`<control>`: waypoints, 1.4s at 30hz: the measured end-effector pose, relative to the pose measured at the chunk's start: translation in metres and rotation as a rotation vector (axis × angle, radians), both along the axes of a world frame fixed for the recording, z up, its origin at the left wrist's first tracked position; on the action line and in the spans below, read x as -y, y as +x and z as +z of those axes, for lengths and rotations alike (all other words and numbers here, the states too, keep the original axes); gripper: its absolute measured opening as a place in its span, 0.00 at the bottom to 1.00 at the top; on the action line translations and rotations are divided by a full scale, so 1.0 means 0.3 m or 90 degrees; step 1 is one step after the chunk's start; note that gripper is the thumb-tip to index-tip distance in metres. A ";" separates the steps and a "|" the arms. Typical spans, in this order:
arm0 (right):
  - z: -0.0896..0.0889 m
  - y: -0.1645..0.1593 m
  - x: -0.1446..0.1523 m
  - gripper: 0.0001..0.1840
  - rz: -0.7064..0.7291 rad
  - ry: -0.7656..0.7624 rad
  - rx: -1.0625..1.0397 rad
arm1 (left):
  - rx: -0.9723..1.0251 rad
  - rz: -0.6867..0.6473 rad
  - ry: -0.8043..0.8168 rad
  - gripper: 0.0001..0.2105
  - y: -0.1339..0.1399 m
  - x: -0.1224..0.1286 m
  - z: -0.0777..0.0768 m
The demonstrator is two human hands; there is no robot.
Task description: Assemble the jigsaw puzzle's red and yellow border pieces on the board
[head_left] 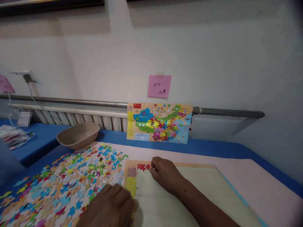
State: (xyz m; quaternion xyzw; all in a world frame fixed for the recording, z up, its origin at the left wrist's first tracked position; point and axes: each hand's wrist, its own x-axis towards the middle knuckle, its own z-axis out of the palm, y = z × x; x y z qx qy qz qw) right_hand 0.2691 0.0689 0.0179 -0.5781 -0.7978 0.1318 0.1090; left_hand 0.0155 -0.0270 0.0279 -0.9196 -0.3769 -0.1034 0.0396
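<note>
My right hand (165, 173) reaches over the puzzle board (189, 189) near its top left part. Its thumb and forefinger are pinched at the right end of the joined red flag pieces (143, 167); whatever lies between the fingertips is hidden. Lower down, my left hand (111, 205) hovers at the board's left edge, beside the loose jigsaw pieces (68, 186). It is smeared by motion, back up and fingers bent, and its fingertips cannot be made out. Yellow lettered pieces (130, 186) run down the board's left side.
A printed map picture (161, 123) leans upright against the rail (227, 112) behind the board. Left of it sits a beige oval bowl (79, 137) on the blue table (213, 148). A pink note (159, 86) is on the wall. A blue sleeve (7, 160) shows at the far left.
</note>
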 end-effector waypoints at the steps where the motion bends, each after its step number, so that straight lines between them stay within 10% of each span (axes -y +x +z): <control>1: -0.002 0.001 -0.001 0.03 0.001 0.003 -0.002 | 0.001 0.049 -0.049 0.06 0.025 -0.047 0.022; 10: -0.013 0.007 0.001 0.03 0.011 0.025 -0.018 | -0.025 0.035 -0.073 0.10 0.147 -0.335 -0.039; 42: -0.016 -0.006 -0.006 0.05 0.008 0.029 -0.016 | -0.015 0.010 -0.049 0.09 0.132 -0.372 -0.093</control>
